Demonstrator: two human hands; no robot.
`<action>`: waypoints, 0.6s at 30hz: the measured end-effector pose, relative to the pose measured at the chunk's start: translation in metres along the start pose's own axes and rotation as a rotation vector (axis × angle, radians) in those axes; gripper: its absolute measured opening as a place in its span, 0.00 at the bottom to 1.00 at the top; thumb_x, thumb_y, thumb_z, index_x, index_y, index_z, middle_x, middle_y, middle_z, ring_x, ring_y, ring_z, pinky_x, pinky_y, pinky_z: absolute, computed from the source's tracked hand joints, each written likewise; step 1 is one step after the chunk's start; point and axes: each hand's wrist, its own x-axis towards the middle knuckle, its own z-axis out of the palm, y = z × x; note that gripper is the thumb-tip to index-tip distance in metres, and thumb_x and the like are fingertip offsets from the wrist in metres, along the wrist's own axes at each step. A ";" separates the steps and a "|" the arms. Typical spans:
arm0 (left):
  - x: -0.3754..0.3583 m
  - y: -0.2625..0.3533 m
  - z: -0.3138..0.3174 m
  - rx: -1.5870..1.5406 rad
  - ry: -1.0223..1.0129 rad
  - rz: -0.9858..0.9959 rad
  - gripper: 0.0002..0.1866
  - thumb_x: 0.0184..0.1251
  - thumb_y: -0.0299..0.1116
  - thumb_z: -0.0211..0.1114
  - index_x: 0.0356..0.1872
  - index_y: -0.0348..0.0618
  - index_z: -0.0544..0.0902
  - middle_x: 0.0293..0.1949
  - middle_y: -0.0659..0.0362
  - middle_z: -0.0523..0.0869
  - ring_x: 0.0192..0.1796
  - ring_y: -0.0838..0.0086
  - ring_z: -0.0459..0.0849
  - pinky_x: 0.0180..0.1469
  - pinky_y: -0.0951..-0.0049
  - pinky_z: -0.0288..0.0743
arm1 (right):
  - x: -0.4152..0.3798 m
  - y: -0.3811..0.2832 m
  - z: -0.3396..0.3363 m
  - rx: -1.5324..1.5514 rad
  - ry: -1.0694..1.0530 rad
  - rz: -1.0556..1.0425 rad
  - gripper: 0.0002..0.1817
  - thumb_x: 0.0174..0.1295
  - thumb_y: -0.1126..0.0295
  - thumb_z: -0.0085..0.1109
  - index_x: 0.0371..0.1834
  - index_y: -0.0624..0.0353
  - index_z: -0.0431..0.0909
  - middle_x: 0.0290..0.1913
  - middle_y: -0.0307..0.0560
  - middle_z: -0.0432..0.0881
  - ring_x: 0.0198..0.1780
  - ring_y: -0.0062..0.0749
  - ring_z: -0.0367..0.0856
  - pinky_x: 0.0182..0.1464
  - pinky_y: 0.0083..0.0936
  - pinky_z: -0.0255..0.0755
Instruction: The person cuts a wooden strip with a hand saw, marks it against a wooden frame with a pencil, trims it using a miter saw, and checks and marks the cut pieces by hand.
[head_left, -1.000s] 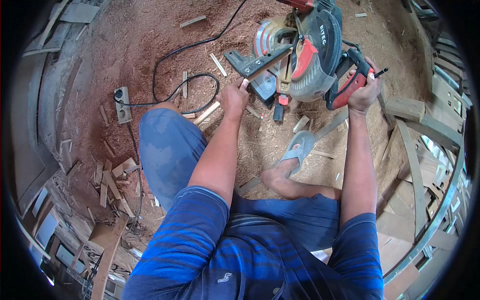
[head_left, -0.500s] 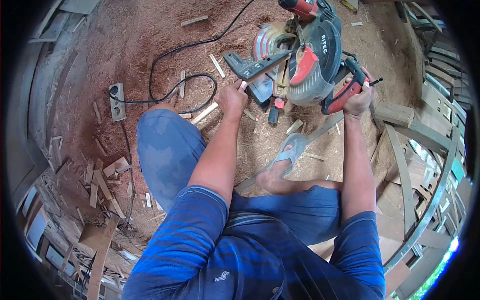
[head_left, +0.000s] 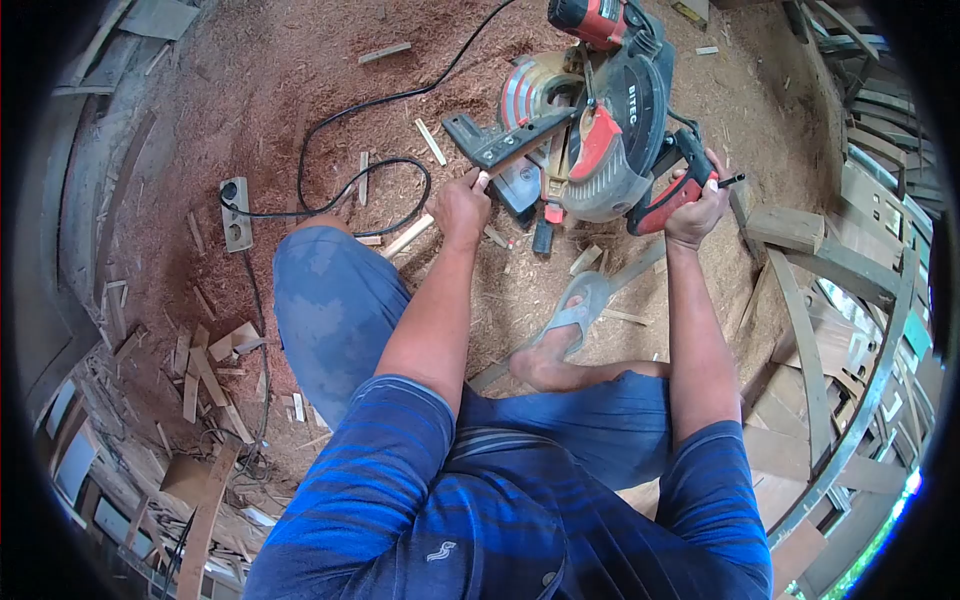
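Observation:
A miter saw (head_left: 630, 115) with a dark guard and red parts stands on the sawdust-covered ground. My right hand (head_left: 697, 212) is wrapped round its red and black handle (head_left: 665, 203), at the saw's right side. My left hand (head_left: 464, 207) is closed at the near edge of the saw's black fence (head_left: 520, 140), its thumb up against a thin strip of wood lying along the fence. How much of that strip lies inside my fingers is hidden. The clear blade guard (head_left: 605, 192) hangs over the saw's table.
A power strip (head_left: 236, 214) with a black cable (head_left: 375, 97) lies at the left. Wood offcuts (head_left: 205, 375) are scattered over the ground. My sandalled foot (head_left: 565, 325) is below the saw. Wooden beams (head_left: 790, 228) stand at the right.
The saw's head and handle have shifted left and slightly down in view, and my right hand has moved with them. My left hand has stayed almost in place.

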 end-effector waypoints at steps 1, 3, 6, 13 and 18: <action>-0.001 0.000 0.000 0.001 0.000 -0.006 0.16 0.75 0.46 0.68 0.58 0.60 0.92 0.52 0.50 0.93 0.58 0.56 0.89 0.67 0.49 0.66 | -0.002 0.001 0.001 0.006 0.009 0.002 0.25 0.76 0.62 0.35 0.66 0.65 0.75 0.48 0.54 0.84 0.38 0.36 0.86 0.44 0.31 0.83; -0.001 0.001 -0.001 0.006 0.007 0.002 0.16 0.75 0.46 0.68 0.58 0.60 0.92 0.52 0.51 0.93 0.58 0.56 0.89 0.66 0.49 0.66 | -0.005 0.009 0.000 0.031 0.013 0.010 0.25 0.77 0.62 0.36 0.67 0.65 0.74 0.49 0.54 0.84 0.38 0.36 0.86 0.44 0.31 0.83; 0.000 -0.001 0.004 0.003 0.035 0.017 0.16 0.75 0.46 0.68 0.57 0.59 0.93 0.52 0.51 0.93 0.58 0.56 0.89 0.66 0.50 0.65 | -0.009 0.023 -0.005 0.059 0.002 0.019 0.25 0.77 0.61 0.37 0.68 0.65 0.73 0.50 0.54 0.83 0.38 0.36 0.86 0.44 0.32 0.83; -0.001 0.001 0.006 0.028 0.065 0.009 0.15 0.75 0.46 0.68 0.56 0.62 0.93 0.49 0.51 0.94 0.56 0.56 0.90 0.65 0.48 0.67 | -0.030 0.032 0.000 0.034 0.022 -0.017 0.28 0.75 0.57 0.38 0.69 0.64 0.70 0.56 0.57 0.80 0.43 0.37 0.85 0.48 0.35 0.82; -0.001 -0.002 0.006 0.022 0.067 0.021 0.15 0.74 0.47 0.68 0.56 0.64 0.93 0.50 0.50 0.93 0.56 0.54 0.89 0.66 0.45 0.68 | -0.044 0.046 0.001 0.019 0.054 -0.003 0.29 0.74 0.55 0.39 0.69 0.65 0.70 0.53 0.56 0.80 0.43 0.37 0.84 0.49 0.35 0.82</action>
